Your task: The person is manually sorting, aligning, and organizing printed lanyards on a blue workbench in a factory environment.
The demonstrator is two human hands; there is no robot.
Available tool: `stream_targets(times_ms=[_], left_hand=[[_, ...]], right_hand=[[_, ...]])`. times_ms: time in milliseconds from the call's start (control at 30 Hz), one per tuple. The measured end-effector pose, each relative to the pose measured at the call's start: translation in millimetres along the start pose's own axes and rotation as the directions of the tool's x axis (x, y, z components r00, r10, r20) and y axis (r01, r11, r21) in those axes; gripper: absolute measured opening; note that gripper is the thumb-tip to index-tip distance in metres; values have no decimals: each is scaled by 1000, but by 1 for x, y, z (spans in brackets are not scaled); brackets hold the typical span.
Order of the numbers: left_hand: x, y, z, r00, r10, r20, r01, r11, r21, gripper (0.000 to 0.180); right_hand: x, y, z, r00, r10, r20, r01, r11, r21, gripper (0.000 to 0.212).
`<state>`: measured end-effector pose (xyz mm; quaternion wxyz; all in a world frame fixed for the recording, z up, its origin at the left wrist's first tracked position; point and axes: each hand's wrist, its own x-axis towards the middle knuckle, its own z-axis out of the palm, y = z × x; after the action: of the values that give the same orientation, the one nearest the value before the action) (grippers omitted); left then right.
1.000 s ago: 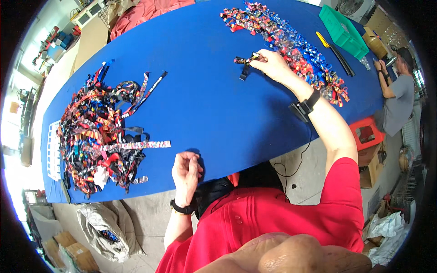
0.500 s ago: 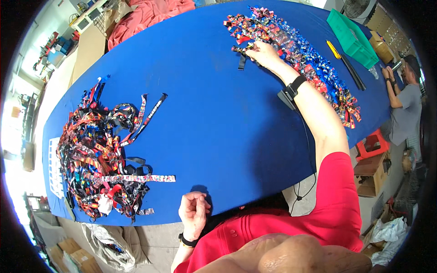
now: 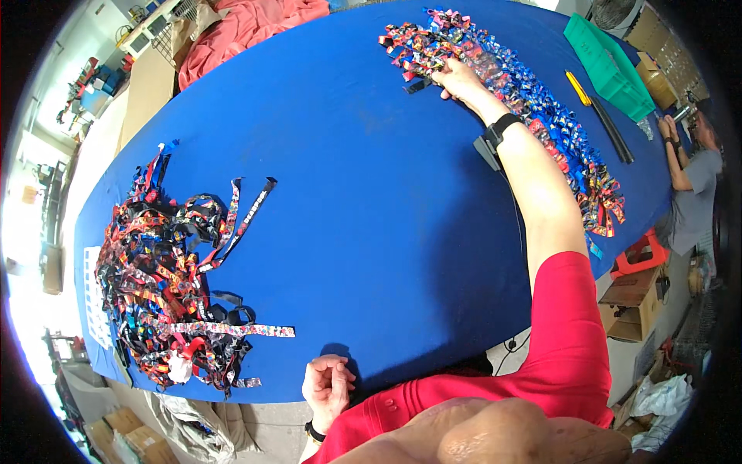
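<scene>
My right hand (image 3: 457,80) reaches to the far side, its fingers closed on a folded dark strap (image 3: 418,87) whose flat black end sticks out to the left. The hand is at the left edge of a long pile of folded, patterned straps (image 3: 533,89), mostly red, black and blue. Close to my body, my left hand (image 3: 328,382) rests at the near table edge, fingers curled in and nothing visible in them. At the left lies a tangled heap of loose printed straps (image 3: 158,282), several ends trailing rightward.
Blue cloth covers the table (image 3: 348,178). Beyond the folded pile lie a yellow cutter (image 3: 577,89), a black rod (image 3: 613,131) and a green crate (image 3: 610,66). A white slotted sheet (image 3: 94,298) sits left of the heap. Another person (image 3: 690,174) is at the right.
My right hand has moved slightly away from me, bringing the folded dark strap against the pile's edge. The whole view has shifted a little. My left hand stays curled at the table edge.
</scene>
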<state>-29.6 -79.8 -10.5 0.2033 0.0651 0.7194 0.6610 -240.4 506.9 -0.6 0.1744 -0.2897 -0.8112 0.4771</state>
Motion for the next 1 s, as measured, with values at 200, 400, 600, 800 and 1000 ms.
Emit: stream_targets(times_ms=[200, 400, 600, 800, 1000], left_hand=[[1, 1, 1, 1000, 13, -14, -13, 1000, 24, 11], [0, 1, 2, 999, 7, -41, -4, 999, 54, 10], [-1, 5, 4, 998, -32, -62, 36, 997, 69, 10], [0, 7, 6, 998, -24, -65, 28, 997, 66, 11], [-1, 7, 4, 996, -65, -63, 69, 996, 61, 11]], right_hand=[[13, 16, -9, 993, 23, -120, -37, 992, -117, 20], [29, 22, -8, 986, 45, -162, -91, 953, -289, 22], [36, 21, -8, 982, 123, -145, -176, 874, -454, 36], [31, 19, -1, 965, 58, -256, -193, 815, -546, 40], [15, 1, -1, 953, -3, -304, -187, 783, -594, 38]])
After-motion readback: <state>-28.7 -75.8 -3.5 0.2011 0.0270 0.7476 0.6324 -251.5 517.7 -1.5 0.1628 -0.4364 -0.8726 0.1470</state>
